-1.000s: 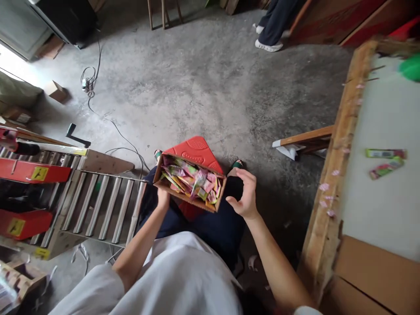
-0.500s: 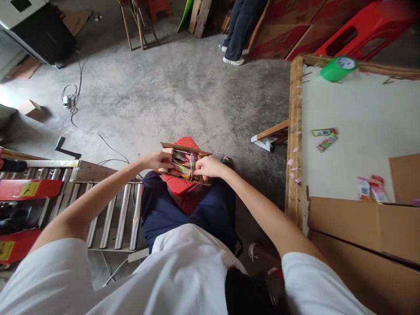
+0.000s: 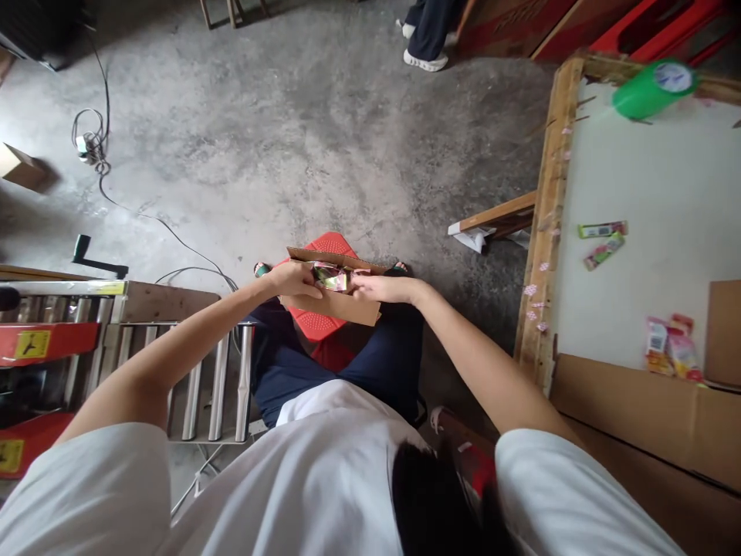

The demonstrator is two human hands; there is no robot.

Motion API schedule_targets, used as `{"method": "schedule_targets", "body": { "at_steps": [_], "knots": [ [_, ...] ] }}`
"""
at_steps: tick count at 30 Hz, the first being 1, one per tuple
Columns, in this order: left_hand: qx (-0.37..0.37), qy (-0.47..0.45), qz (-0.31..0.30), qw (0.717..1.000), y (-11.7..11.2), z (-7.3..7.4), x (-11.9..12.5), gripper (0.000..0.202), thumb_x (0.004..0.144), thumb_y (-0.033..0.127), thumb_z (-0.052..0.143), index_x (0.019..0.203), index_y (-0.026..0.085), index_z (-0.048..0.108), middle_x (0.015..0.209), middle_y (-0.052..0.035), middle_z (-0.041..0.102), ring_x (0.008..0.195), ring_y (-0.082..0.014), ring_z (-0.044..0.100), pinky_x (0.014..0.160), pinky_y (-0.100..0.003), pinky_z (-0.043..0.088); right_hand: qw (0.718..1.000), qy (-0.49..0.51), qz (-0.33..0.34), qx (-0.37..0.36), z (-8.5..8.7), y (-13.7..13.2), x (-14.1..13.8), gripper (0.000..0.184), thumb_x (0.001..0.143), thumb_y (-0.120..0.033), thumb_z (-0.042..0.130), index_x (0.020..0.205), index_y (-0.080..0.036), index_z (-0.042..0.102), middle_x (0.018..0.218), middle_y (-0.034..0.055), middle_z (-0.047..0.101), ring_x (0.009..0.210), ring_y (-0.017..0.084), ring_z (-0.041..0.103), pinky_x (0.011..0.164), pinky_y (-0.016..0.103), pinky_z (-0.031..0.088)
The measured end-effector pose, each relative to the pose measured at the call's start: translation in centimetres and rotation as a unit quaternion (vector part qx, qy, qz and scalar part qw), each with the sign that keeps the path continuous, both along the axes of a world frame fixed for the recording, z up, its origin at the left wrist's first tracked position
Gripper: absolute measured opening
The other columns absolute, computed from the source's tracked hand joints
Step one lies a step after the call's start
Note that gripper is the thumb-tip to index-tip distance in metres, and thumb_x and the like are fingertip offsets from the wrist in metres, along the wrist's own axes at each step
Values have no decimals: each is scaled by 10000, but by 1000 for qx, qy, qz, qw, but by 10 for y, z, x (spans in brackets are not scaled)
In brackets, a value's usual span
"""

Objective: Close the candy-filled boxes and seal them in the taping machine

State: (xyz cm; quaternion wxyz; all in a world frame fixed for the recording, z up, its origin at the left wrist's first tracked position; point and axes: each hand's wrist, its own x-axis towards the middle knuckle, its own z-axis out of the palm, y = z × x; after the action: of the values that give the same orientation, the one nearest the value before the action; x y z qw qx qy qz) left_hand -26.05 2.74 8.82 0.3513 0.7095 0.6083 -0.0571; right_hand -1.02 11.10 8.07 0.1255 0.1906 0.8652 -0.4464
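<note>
Reaching into small open cardboard carton (image 3: 347,307) from both ends, above red plastic stool (image 3: 329,244). Left hand (image 3: 296,279) bent over left end; right hand (image 3: 383,289) at right end, fingers by wrapped sachets (image 3: 333,281) inside. From where I stand, can't tell whether either grips anything or just presses. Wood-edged table (image 3: 683,201) to right: loose sachets (image 3: 602,229) lying there, green tape roll (image 3: 644,93) toward far edge.

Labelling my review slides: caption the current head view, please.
Left hand and right hand at opposite ends of a cardboard box holding colourful packets, above a red stool.
</note>
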Motion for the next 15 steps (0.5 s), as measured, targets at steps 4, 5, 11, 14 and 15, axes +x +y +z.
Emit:
{"method": "schedule_targets", "body": {
  "at_steps": [4, 5, 11, 14, 15],
  "knots": [
    [53, 58, 18, 997, -3, -4, 5, 337, 783, 552, 685, 737, 221, 733, 706, -2, 667, 664, -145, 571, 616, -262, 352, 957, 138, -221, -127, -19, -17, 26, 345, 782, -322, 757, 1083, -192, 649, 1056, 63, 710, 902, 174, 697, 839, 313, 561],
    [65, 70, 29, 995, -9, -4, 6, 343, 788, 561, 686, 751, 223, 732, 700, -3, 665, 666, -151, 578, 613, -263, 356, 938, 165, -288, -103, -24, -24, 31, 321, 782, -343, 749, 1046, -192, 645, 1044, 67, 701, 877, 175, 694, 822, 321, 565],
    [210, -1, 10, 978, -54, -2, 3, 330, 919, 513, 590, 978, 215, 718, 1007, -66, 708, 921, -195, 655, 802, -285, 492, 882, 213, -394, -145, -53, -57, 70, 360, 759, -496, 733, 941, -194, 660, 877, 46, 699, 739, 159, 656, 687, 296, 553],
    [242, -67, -32, 967, -67, -1, 0, 328, 972, 463, 519, 1006, 210, 724, 1082, -91, 683, 1014, -211, 642, 925, -338, 511, 889, 187, -356, -219, -61, -58, 78, 365, 777, -539, 689, 844, -181, 664, 723, 19, 684, 638, 142, 641, 634, 284, 550],
    [244, -81, -36, 966, -69, 0, 0, 329, 983, 449, 502, 1004, 208, 725, 1076, -93, 678, 1014, -209, 641, 930, -344, 516, 893, 184, -342, -228, -61, -57, 78, 362, 769, -532, 695, 829, -176, 670, 715, 18, 686, 640, 143, 648, 639, 286, 558]
  ]
}}
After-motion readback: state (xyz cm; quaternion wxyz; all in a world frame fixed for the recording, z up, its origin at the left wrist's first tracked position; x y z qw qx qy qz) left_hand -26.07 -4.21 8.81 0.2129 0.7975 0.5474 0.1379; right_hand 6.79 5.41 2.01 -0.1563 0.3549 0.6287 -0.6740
